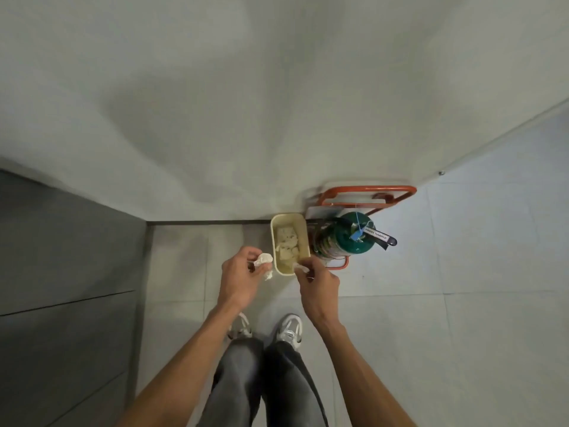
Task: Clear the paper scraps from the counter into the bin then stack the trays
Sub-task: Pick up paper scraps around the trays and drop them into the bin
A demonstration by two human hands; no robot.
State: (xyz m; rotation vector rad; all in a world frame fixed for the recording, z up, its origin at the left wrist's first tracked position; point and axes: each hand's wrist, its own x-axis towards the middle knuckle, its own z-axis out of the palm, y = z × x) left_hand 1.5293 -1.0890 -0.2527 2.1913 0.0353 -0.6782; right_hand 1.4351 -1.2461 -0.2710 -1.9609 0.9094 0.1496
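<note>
Now I have both hands down over the bin [288, 215], which stands on the floor against the wall, so that whatever I let go should fall inside and not onto the tiles. My left hand [238, 274] hangs just left of the bin's near corner. Its fingers are curled round one crumpled wad of paper [264, 261], and a loose tail dangles below it. The wad is beside the opening, not above it, so I judge it needs to shift right before I let go.

My right hand [318, 283] is at the bin's near rim, thumb and fingertips pinching one small scrap [298, 266] right over the edge. That one looks the readier of the two to drop.

Inside the bin lie more crumpled scraps [288, 241]. I make out at least three lumps, but they run together and I cannot count them surely. Just right of the bin stands one green cylinder [345, 238] in one orange frame [366, 188].

My count is one bin, two hands and two held pieces of paper. Neither counter nor trays appear anywhere around the bin, so by my reckoning the stacking is not yet begun.
</note>
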